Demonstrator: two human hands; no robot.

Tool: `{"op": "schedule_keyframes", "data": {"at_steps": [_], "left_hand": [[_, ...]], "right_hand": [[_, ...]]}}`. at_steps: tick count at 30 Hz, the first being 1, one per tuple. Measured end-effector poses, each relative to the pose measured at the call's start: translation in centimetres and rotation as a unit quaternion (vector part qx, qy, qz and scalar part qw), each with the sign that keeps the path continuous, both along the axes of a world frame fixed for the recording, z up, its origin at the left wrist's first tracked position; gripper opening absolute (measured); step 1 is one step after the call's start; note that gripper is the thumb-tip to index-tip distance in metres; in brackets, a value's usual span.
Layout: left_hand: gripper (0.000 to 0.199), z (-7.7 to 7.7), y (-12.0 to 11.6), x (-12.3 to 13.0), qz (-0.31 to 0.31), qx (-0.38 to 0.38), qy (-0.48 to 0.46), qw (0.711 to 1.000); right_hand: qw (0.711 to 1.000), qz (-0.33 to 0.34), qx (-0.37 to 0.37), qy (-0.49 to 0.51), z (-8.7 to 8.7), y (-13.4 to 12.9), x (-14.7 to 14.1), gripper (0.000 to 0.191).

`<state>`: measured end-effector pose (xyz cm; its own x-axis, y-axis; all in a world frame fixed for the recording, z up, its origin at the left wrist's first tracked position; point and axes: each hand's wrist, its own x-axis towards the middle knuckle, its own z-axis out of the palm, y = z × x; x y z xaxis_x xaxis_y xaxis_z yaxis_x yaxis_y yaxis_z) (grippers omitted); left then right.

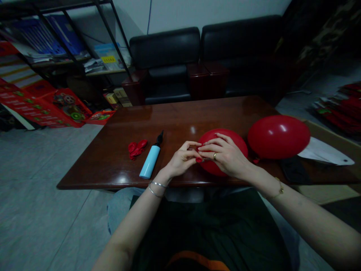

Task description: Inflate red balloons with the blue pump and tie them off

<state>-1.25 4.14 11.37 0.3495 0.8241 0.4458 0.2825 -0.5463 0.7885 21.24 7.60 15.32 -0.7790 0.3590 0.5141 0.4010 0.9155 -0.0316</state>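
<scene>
An inflated red balloon (238,141) is between my hands above the near edge of the table. My left hand (184,157) pinches its neck, and the small red mouth end pokes out below the fingertips. Over the balloon's near side lies my right hand (224,153), its fingertips meeting the left ones at the neck. A second inflated red balloon (279,136), tied at its end, rests to the right. Left of my hands lies a light-blue balloon pump (150,161) with a black nozzle. Several flat red balloons (137,148) lie beside the pump.
The dark wooden table (175,116) spans the middle. At its right are a white sheet-like piece (324,150), a dark flat object (295,170) and a cardboard box (342,141). Black armchairs (166,49) stand behind, with a shelf rack and red boxes (66,107) at left.
</scene>
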Motion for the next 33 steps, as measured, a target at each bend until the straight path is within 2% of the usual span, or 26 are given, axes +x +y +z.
{"op": "schedule_keyframes", "data": {"at_steps": [6, 10, 13, 15, 17, 20, 24, 26, 29, 31, 33], "left_hand": [[0.008, -0.1, 0.0, -0.1, -0.018, -0.019, 0.001, 1.000], [0.007, 0.0, 0.1, -0.3, -0.029, -0.038, 0.006, 0.999], [0.008, 0.2, 0.1, -0.2, -0.035, -0.050, -0.004, 0.998], [0.009, 0.4, 0.1, -0.1, -0.038, -0.052, -0.015, 0.998], [0.010, 0.4, 0.0, 0.0, -0.041, -0.054, -0.021, 0.997], [0.015, 0.5, -0.1, 0.0, -0.037, -0.059, -0.019, 0.997], [0.021, 0.4, -0.2, -0.5, -0.020, -0.076, -0.025, 0.997], [0.022, 0.0, 0.0, -0.6, -0.012, -0.094, -0.062, 0.994], [0.027, -1.4, 0.4, 0.4, 0.054, -0.121, -0.175, 0.976], [0.029, -2.4, 0.6, 1.7, 0.135, -0.126, -0.271, 0.945], [0.027, -3.2, 0.7, 3.4, 0.196, -0.123, -0.324, 0.917]], "right_hand": [[0.999, 0.031, -0.017, 0.009, -0.1, 0.4, 0.2, 0.028], [0.997, 0.052, 0.052, -0.004, 0.2, 0.1, -0.1, 0.029], [0.994, 0.036, 0.100, 0.013, 0.0, -0.5, -0.5, 0.028], [0.994, 0.018, 0.100, 0.042, -0.4, -1.0, -0.8, 0.026], [0.995, 0.003, 0.068, 0.077, -0.5, -1.4, -1.0, 0.025], [0.995, -0.007, -0.029, 0.099, 0.1, -1.8, -1.1, 0.021], [0.985, -0.024, -0.170, 0.027, 2.0, -2.1, -0.8, 0.020], [0.980, -0.041, -0.194, -0.007, 2.7, -2.3, -0.6, 0.021], [0.986, -0.045, -0.160, -0.019, 2.7, -2.7, -0.5, 0.022], [0.989, -0.038, -0.141, -0.008, 2.3, -3.0, -0.7, 0.026], [0.989, -0.021, -0.148, -0.004, 1.9, -3.3, -0.9, 0.026]]}}
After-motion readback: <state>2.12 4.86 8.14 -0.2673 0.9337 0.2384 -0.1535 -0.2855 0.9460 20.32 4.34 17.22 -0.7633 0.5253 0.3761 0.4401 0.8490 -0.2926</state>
